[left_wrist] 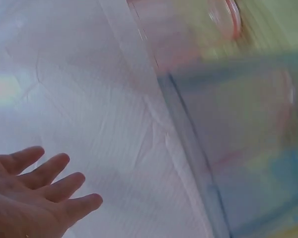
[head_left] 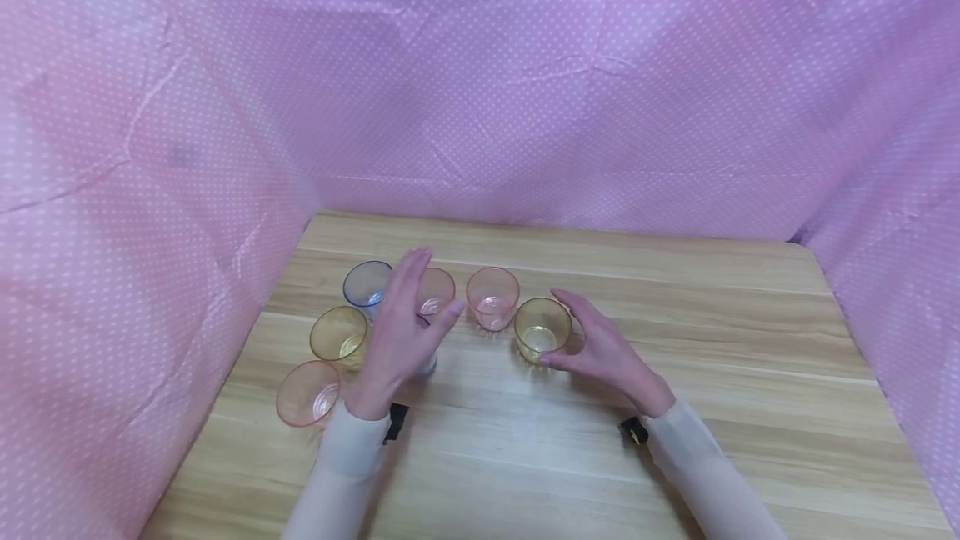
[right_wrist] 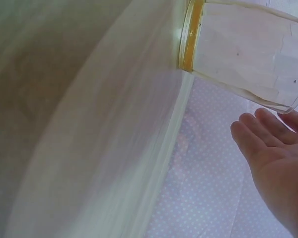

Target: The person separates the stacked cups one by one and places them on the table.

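A clear yellow glass cup (head_left: pixel 542 332) stands upright on the table. My right hand (head_left: pixel 603 352) is around its right side, thumb at the front and fingers behind; in the right wrist view the fingers look nearly straight beside the cup (right_wrist: pixel 243 54). My left hand (head_left: pixel 401 332) hovers over the left group of cups, fingers extended and holding nothing. Partly behind it are a pink cup (head_left: pixel 437 294) and a dark-rimmed cup (head_left: pixel 429 363). Another pink cup (head_left: pixel 492 300) stands between the hands. In the left wrist view the left hand (left_wrist: pixel 44 193) has spread fingers.
Left of the left hand stand a blue cup (head_left: pixel 366 283), a second yellow cup (head_left: pixel 337 333) and a pink-rimmed cup (head_left: pixel 307 395). The wooden table (head_left: pixel 712 315) extends to the right. Pink dotted cloth (head_left: pixel 562 107) hangs around its back and sides.
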`<state>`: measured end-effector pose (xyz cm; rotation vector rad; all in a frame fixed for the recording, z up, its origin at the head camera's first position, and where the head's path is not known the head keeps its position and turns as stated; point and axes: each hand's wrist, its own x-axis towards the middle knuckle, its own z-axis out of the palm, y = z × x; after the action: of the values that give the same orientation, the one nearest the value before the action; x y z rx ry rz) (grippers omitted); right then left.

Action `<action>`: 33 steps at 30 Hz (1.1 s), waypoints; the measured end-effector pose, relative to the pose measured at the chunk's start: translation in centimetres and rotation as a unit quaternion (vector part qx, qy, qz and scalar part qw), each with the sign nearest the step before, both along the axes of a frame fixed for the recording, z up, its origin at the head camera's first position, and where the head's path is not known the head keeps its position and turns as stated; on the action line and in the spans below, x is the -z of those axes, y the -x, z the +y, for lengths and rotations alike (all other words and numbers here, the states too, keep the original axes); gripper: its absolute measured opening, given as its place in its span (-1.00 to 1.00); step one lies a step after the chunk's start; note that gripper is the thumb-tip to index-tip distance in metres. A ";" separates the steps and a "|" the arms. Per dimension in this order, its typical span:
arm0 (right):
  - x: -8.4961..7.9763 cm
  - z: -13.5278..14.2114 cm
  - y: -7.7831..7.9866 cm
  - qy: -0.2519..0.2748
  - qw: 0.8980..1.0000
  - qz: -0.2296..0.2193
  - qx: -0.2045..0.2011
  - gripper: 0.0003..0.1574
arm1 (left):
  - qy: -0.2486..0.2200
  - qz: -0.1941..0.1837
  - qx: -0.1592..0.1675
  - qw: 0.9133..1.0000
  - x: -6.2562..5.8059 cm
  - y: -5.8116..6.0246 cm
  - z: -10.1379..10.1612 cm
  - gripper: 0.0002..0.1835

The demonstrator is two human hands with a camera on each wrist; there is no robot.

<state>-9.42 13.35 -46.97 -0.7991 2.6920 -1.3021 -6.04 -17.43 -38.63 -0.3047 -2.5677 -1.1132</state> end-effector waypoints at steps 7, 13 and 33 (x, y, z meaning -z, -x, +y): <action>-0.2 -0.1 -0.3 -0.009 1.000 0.015 -0.004 0.23 | 0.066 0.025 -0.007 0.997 0.2 0.2 -1.6 0.11; -0.3 -0.2 -0.4 -0.013 1.000 0.020 -0.002 0.16 | 0.068 0.032 -0.014 0.997 0.5 0.3 -2.4 0.05; -1.5 -3.8 -2.7 0.073 0.995 0.044 -0.047 0.13 | 0.043 0.052 -0.032 0.997 0.5 0.2 -2.9 0.03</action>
<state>-6.71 9.56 -45.48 -1.0067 2.6112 -1.4891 -6.22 -20.36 -39.15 -0.2917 -2.5187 -0.9398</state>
